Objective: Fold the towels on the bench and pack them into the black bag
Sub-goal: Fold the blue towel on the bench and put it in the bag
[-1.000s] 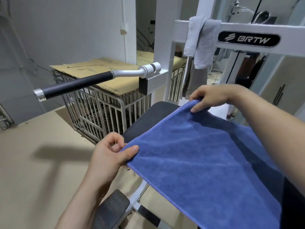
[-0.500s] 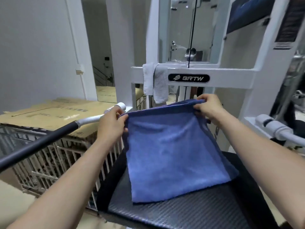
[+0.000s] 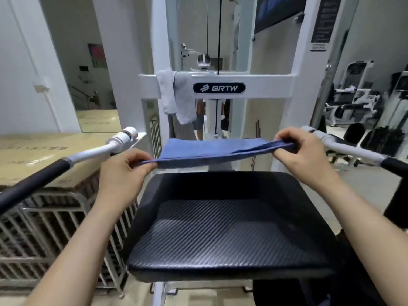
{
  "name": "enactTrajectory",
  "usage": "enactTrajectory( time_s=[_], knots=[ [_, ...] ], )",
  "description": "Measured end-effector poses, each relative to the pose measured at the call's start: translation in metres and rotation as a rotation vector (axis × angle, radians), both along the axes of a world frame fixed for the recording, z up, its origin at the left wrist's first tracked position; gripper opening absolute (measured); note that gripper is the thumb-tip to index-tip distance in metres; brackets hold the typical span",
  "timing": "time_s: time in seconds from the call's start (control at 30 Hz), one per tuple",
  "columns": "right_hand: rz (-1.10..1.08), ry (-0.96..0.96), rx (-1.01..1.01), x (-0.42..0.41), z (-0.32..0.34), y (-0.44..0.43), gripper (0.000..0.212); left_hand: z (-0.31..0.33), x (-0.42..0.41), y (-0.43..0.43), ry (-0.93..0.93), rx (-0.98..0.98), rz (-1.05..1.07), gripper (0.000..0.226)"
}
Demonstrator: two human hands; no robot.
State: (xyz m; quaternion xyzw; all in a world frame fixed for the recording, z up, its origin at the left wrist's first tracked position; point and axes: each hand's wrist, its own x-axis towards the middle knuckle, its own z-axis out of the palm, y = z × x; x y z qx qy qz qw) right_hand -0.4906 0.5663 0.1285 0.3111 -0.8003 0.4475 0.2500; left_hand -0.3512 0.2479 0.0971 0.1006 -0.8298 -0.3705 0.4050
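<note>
Blue towel, black diagonal-weave bench pad, grey towel on white frame.

Blue towel stretched flat in air above black bench seat; grey towel draped over crossbar.

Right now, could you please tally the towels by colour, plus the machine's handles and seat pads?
Blue towel: 1, pinched between the left hand and the right hand.
Pale grey towel: 1, draped over the white crossbar.
Black-grip handles: 2, the left handle and the right handle.
Black seat pad: 1.
Total: 5.
</note>
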Motion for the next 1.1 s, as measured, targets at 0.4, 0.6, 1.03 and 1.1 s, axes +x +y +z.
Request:
enactTrajectory(
  time_s=[0.4,0.6,1.03,1.1],
  knots=[
    [-0.197,0.064,0.630,0.064,-0.109,0.026,0.029,-0.069,0.050,-0.006,-0.438,-0.308,-0.266,0.022],
    [-0.123,-0.003,0.908,0.100,-0.089,0.035,0.033,-0.063,0.080,-0.006,-0.654,-0.254,-0.433,0.027],
    [0.216,0.255,0.672,0.129,-0.119,-0.026,0.022,-0.083,0.082,0.034,-0.360,-0.538,-0.472,0.034],
    [0.241,0.302,0.646,0.123,-0.124,-0.028,0.025,-0.081,0.085,0.030,-0.329,-0.599,-0.486,0.030]
  ],
)
